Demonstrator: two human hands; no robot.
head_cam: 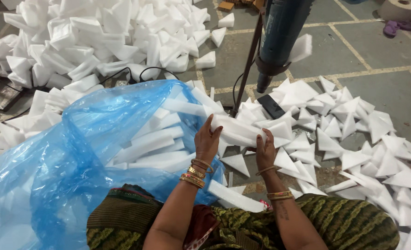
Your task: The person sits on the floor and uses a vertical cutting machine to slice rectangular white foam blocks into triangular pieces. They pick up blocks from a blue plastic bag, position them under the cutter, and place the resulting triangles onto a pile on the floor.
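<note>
- Holding a long white foam strip (238, 130) between both hands, the person is sitting over the floor, green patterned cloth across the lap.
- Left hand (208, 141) is clasping the strip's near end, fingers wrapped over its top edge, bangles stacked at the wrist.
- Right hand (265, 150) is gripping the other end from below, thumb up against the foam's side.
- The strip is hanging level just under the nozzle of the dark blue heat tool (279, 37), which is clamped on a thin metal stand (248, 65); the two are apart, not touching.
- To my eye, keeping both ends pinned evenly matters here: foam this light is likely to twist or snap if one hand squeezes harder.
- Fingers are looking safest kept out at the ends, away from the tool's tip.
- More strips are lying in the blue plastic bag (75, 153) at the left, within easy reach of the left hand.
- Cut foam triangles (354, 120) are spreading over the floor at the right, and a bigger foam heap (99, 37) is piling up behind the bag.
</note>
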